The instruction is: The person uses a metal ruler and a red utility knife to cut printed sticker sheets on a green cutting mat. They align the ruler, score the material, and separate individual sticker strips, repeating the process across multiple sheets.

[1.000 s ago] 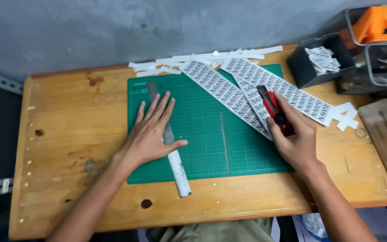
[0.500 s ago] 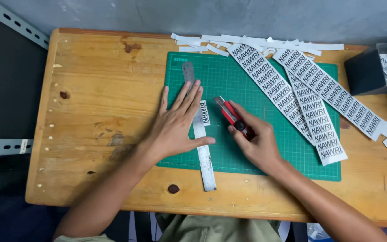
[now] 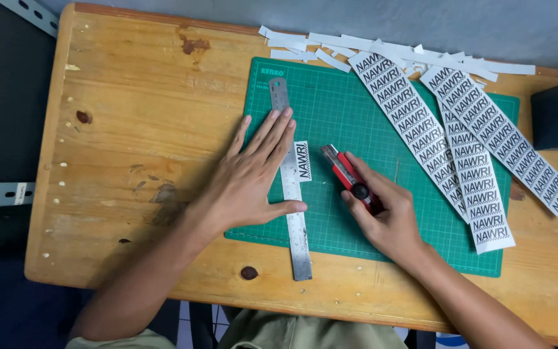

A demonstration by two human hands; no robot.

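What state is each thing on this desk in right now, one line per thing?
Left hand: flat, fingers spread, pressing the steel ruler.
Steel ruler: flat on the green cutting mat, lower end past its edge.
Right hand: gripping the red utility knife.
Red utility knife: tilted, tip near the mat.
Small printed label: cut loose, beside the ruler.
Printed strips: uncut, lying diagonally.
White offcuts: scattered along the table's far edge.

Left hand (image 3: 253,178) lies flat, palm down, fingers together pointing toward one o'clock, thumb stretched toward three. Right hand (image 3: 382,213) is curled in a closed grip, index finger extended toward ten o'clock. Both forearms enter from six o'clock.
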